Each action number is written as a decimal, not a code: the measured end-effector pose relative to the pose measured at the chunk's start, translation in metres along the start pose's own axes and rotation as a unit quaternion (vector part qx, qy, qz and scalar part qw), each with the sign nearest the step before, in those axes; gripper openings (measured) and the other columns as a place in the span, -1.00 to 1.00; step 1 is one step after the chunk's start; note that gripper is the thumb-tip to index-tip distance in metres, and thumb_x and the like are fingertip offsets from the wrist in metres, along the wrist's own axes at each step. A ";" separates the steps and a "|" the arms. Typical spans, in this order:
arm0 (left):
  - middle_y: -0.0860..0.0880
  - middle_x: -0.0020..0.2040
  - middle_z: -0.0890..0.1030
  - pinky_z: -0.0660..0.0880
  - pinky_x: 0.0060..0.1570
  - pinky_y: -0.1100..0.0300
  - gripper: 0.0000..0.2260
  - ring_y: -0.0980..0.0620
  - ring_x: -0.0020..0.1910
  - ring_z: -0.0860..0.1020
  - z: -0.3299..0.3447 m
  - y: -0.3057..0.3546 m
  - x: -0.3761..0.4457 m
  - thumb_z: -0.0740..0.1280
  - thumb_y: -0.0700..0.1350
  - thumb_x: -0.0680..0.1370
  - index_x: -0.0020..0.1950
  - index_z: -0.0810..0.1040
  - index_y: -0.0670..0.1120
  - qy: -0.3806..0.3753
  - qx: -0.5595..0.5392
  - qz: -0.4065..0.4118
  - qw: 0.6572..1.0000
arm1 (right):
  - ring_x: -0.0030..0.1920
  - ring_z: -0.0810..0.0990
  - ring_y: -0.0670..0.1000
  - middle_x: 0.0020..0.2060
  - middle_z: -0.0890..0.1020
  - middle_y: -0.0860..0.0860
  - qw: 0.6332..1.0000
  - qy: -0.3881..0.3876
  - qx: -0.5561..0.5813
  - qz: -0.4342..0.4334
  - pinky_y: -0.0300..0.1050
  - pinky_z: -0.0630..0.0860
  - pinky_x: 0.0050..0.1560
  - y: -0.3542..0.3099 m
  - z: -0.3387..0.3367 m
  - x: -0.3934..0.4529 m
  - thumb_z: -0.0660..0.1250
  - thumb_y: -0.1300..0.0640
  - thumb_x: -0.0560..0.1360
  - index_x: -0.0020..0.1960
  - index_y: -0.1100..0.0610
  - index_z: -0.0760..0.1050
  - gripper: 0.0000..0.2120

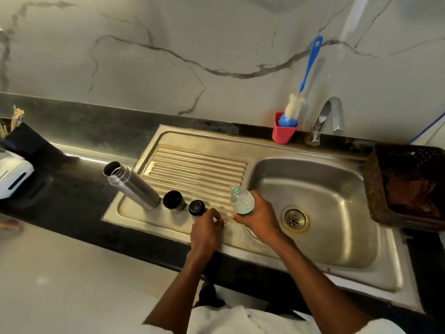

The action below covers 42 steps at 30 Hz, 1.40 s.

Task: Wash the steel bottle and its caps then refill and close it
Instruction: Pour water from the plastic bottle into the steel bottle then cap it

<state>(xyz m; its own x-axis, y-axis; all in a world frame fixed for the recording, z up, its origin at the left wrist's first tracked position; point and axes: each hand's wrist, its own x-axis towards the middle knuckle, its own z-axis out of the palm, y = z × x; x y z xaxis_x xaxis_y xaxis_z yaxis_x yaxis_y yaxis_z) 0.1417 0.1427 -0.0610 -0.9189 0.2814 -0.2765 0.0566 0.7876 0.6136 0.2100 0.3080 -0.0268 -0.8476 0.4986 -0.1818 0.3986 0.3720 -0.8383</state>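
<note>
The steel bottle [131,185] stands open and uncapped on the left of the sink's drainboard [197,169]. Just right of it sit its two caps, a larger cup-shaped steel cap [173,200] and a smaller black inner cap [196,208]. My right hand [258,216] grips an open clear plastic water bottle [241,200] around its lower part, upright over the drainboard's right end. My left hand [208,229] is beside it with fingers pinched on a small green bottle cap [222,226], mostly hidden.
The sink basin [337,213] with its drain lies to the right, under a steel tap [328,116]. A blue bottle brush [297,102] stands in a red cup [284,131] behind. A brown basket [409,184] sits far right. A white appliance [12,175] is at the left.
</note>
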 end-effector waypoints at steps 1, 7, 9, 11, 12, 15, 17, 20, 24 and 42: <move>0.04 -0.12 0.66 0.52 -0.14 0.04 -0.83 -0.03 -0.11 0.63 -0.001 -0.003 -0.001 0.45 0.12 0.59 -0.06 0.54 0.10 0.001 0.003 0.005 1.000 | 0.00 0.65 -0.09 0.01 0.68 -0.12 1.000 -0.002 -0.006 0.002 -0.18 0.57 -0.09 -0.003 0.005 -0.001 0.70 -0.04 0.23 0.16 -0.07 0.50 -0.41; 0.03 -0.16 0.60 0.39 -0.19 0.05 -0.69 -0.09 -0.18 0.56 -0.005 -0.017 0.005 0.47 0.17 0.53 -0.01 0.37 0.09 -0.013 0.062 0.039 0.997 | -0.01 0.66 -0.06 -0.03 0.68 -0.11 1.000 0.020 -0.004 0.013 0.02 0.63 -0.05 -0.016 0.028 -0.009 0.65 -0.13 0.21 0.14 -0.11 0.48 -0.42; 0.00 -0.12 0.65 0.47 -0.16 0.03 -0.68 -0.13 -0.13 0.62 -0.004 -0.021 0.008 0.45 0.20 0.54 0.00 0.37 0.08 -0.019 0.084 0.056 0.995 | -0.01 0.66 -0.07 -0.02 0.69 -0.11 0.999 0.038 0.009 0.025 -0.01 0.64 -0.04 -0.019 0.031 -0.011 0.67 -0.07 0.24 0.16 -0.09 0.50 -0.43; -0.02 -0.07 0.68 0.56 -0.08 0.00 -0.72 -0.14 -0.07 0.65 -0.003 -0.024 0.010 0.41 0.21 0.57 0.06 0.41 0.10 -0.018 0.086 0.071 0.994 | -0.03 0.67 -0.10 -0.04 0.70 -0.11 0.996 0.065 0.040 0.038 0.00 0.66 -0.05 -0.020 0.032 -0.013 0.70 -0.02 0.25 0.16 -0.07 0.53 -0.43; -0.04 -0.03 0.69 0.57 -0.05 -0.01 -0.74 -0.14 -0.04 0.66 -0.003 -0.024 0.010 0.39 0.20 0.60 0.12 0.43 0.09 -0.013 0.084 0.074 0.994 | -0.05 0.67 -0.11 -0.05 0.70 -0.12 0.995 0.077 0.052 0.042 0.02 0.68 -0.08 -0.020 0.032 -0.014 0.70 -0.02 0.24 0.15 -0.08 0.53 -0.44; -0.06 0.03 0.71 0.61 -0.02 -0.05 -0.71 -0.14 0.00 0.68 -0.004 -0.028 0.012 0.31 0.20 0.66 0.25 0.44 0.05 0.004 0.084 0.095 0.992 | -0.07 0.66 -0.14 -0.07 0.69 -0.14 0.992 0.101 0.063 0.048 -0.06 0.66 -0.11 -0.024 0.033 -0.017 0.71 -0.01 0.24 0.14 -0.07 0.54 -0.45; -0.04 0.00 0.72 0.63 -0.06 -0.06 -0.71 -0.10 -0.05 0.68 -0.006 -0.029 0.013 0.25 0.23 0.68 0.24 0.46 0.05 0.026 0.071 0.107 0.991 | -0.06 0.65 -0.18 -0.06 0.69 -0.15 0.990 0.111 0.065 0.049 -0.19 0.61 -0.12 -0.028 0.032 -0.016 0.71 0.01 0.25 0.15 -0.05 0.53 -0.44; 0.05 -0.18 0.68 0.61 -0.23 0.03 -0.63 0.07 -0.27 0.63 -0.022 -0.036 0.017 0.12 0.30 0.68 0.16 0.53 0.06 0.049 0.028 0.182 0.982 | -0.04 0.62 -0.24 -0.04 0.66 -0.17 0.990 0.121 0.067 0.040 -0.39 0.53 -0.16 -0.039 0.033 -0.016 0.70 0.02 0.28 0.16 -0.05 0.52 -0.45; 0.10 -0.34 0.58 0.51 -0.42 0.01 -0.72 0.14 -0.42 0.52 -0.062 -0.055 0.026 0.25 0.16 0.71 0.02 0.61 -0.01 0.099 -0.064 0.289 0.950 | -0.02 0.62 -0.31 -0.05 0.64 -0.23 0.988 0.135 0.072 0.016 -0.43 0.52 -0.11 -0.054 0.039 -0.011 0.70 0.02 0.29 0.16 -0.08 0.48 -0.45; 0.02 0.57 0.36 0.37 0.46 -0.04 -0.04 -0.02 0.54 0.36 -0.173 -0.127 0.061 0.60 0.29 0.38 0.64 0.19 0.08 0.190 -0.263 0.013 0.946 | -0.04 0.66 -0.15 -0.04 0.66 -0.19 0.982 0.158 0.052 -0.093 -0.05 0.66 -0.06 -0.139 0.109 0.009 0.61 -0.25 0.29 0.17 -0.06 0.50 -0.44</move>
<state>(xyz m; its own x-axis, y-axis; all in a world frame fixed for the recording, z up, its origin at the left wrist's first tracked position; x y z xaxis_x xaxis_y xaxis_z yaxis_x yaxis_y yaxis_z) 0.0112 -0.0352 -0.0279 -0.9995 -0.0002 -0.0317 -0.0295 0.3730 0.9274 0.1087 0.1750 0.0324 -0.7443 0.6543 0.1340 0.1965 0.4063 -0.8924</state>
